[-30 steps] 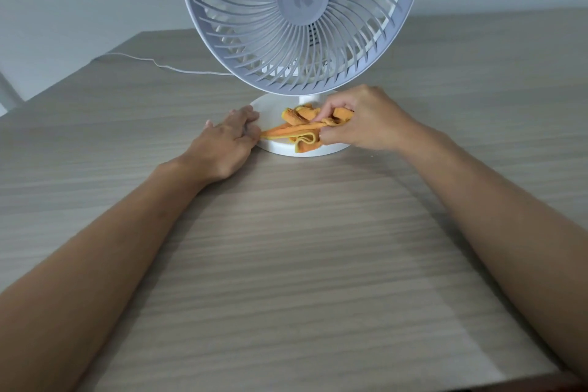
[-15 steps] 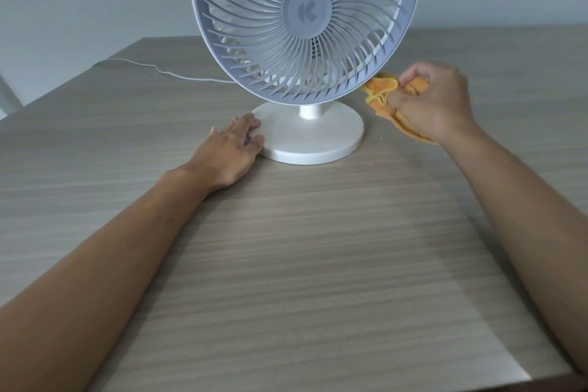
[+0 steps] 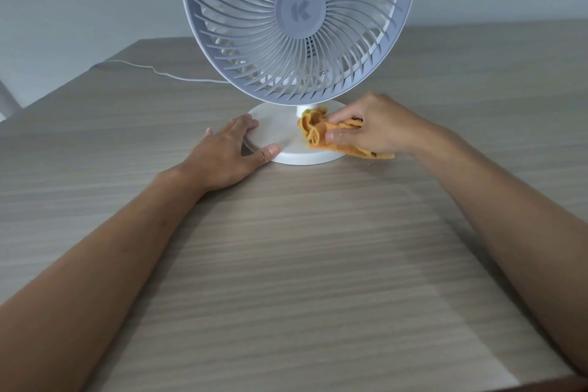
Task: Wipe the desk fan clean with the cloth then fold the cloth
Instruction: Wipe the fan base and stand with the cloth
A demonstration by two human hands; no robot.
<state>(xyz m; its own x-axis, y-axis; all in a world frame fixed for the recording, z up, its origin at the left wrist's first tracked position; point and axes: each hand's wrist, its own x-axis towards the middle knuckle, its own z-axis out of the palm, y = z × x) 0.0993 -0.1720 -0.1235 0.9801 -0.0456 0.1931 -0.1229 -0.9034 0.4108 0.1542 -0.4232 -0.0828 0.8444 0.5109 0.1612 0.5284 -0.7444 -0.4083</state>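
A white desk fan stands upright on the wooden table, its round grille facing me and its round base flat on the wood. My right hand grips a bunched orange cloth and presses it on the right half of the base, next to the short stem. My left hand rests flat on the table, fingers and thumb against the left rim of the base, holding nothing.
The fan's thin white cable runs left across the far part of the wooden table. A pale wall rises behind. The table's near edge shows at the bottom right.
My right hand swung the cloth off the base and out to the fan's right side, then came back onto the right half of the base. The left hand stayed at the base rim.
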